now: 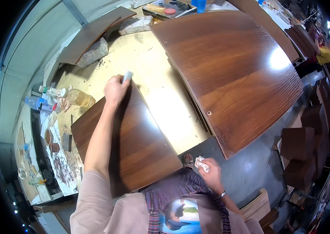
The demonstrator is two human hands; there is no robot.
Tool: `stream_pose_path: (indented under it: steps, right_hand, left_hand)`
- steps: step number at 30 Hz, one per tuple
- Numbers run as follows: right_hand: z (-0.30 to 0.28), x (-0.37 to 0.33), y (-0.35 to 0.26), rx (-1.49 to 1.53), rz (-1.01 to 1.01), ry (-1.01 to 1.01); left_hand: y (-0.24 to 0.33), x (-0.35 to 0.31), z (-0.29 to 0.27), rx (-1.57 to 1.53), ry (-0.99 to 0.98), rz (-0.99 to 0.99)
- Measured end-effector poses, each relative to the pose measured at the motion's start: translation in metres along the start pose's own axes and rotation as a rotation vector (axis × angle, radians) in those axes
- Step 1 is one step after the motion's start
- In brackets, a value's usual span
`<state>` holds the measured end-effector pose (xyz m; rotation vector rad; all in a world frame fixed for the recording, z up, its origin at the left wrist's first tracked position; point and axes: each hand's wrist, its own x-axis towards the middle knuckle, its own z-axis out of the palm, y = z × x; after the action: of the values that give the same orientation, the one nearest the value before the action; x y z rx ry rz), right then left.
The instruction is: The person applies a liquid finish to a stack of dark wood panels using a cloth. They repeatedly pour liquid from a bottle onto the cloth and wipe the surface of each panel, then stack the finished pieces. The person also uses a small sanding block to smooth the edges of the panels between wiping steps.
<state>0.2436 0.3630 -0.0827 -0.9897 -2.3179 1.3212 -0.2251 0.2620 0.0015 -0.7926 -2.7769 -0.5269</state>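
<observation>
My left hand is closed around a small pale grey block, at the far corner of a dark brown wood panel. That panel lies flat in front of me, its near edge by my apron. Most of the block is covered by my fingers, so I cannot tell its kind. Off the panel's right side, my right hand grips a crumpled white rag or tissue low over the floor. To the right lies a larger stack of glossy brown panels, with small round holes near its left edge.
Capped plastic bottles stand left of the panel on the pale worktable. At the back are another brown panel on whitish blocks and a tray of supplies. Brown boxes and a person are at right.
</observation>
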Motion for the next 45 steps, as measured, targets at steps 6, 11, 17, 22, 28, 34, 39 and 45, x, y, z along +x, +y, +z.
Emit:
stream_pose_path:
  steps: [6, 11, 17, 22, 28, 34, 39, 45]
  right_hand:
    - [0.000, 0.005, 0.004, -0.022, 0.002, -0.038]
    - [-0.008, 0.009, 0.017, -0.039, -0.023, -0.108]
    - [-0.033, 0.028, -0.022, -0.036, -0.211, -0.166]
    - [-0.051, 0.032, -0.094, 0.086, -0.344, -0.266]
    - [-0.030, 0.043, -0.185, 0.282, -0.306, -0.456]
    - [0.078, 0.082, -0.233, 0.351, -0.391, -0.702]
    - [0.142, 0.143, -0.215, -0.399, -0.784, -0.372]
    - [0.160, 0.145, -0.179, -0.620, -0.965, -0.242]
  left_hand:
    - [-0.094, -0.035, -0.038, 0.149, 0.055, -0.287]
    - [-0.204, -0.104, -0.089, 0.246, 0.155, -0.565]
    - [-0.274, -0.192, -0.141, 0.318, 0.239, -0.892]
    - [-0.285, -0.294, -0.146, 0.391, 0.198, -1.039]
    - [-0.310, -0.347, -0.158, 0.345, 0.325, -0.803]
    - [-0.034, -0.286, -0.147, -0.309, 0.060, 0.007]
    - [-0.021, -0.350, -0.124, -0.143, 0.019, 0.208]
    - [-0.177, -0.454, -0.185, 0.064, 0.261, -0.619]
